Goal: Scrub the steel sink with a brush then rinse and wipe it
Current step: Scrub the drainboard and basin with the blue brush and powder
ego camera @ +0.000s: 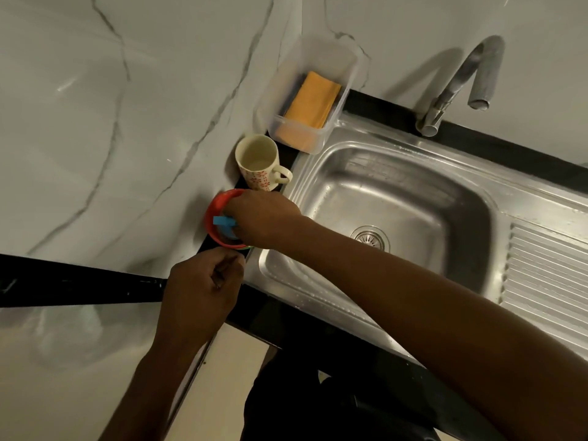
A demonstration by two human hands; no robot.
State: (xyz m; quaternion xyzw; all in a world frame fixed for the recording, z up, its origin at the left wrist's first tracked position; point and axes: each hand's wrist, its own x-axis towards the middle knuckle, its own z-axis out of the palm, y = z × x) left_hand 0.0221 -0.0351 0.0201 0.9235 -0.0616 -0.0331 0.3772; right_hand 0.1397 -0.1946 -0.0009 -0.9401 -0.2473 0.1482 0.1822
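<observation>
The steel sink [397,198] has an empty basin with a round drain [370,237] and a ribbed draining board [547,275] on the right. A red bowl [213,214] stands on the black counter strip left of the basin. My right hand [264,218] reaches across the sink and down into that bowl, fingers curled around a blue brush [222,221], of which only a short piece shows. My left hand [203,291] hovers just below the bowl at the sink's front left corner, fingers curled into a loose fist with nothing visible in it.
A cream mug [259,162] with red flowers stands behind the red bowl. A clear plastic tub [321,135] holding an orange sponge [313,98] sits at the sink's back left corner. The steel tap [458,84] arches over the back rim. Marble wall lies left.
</observation>
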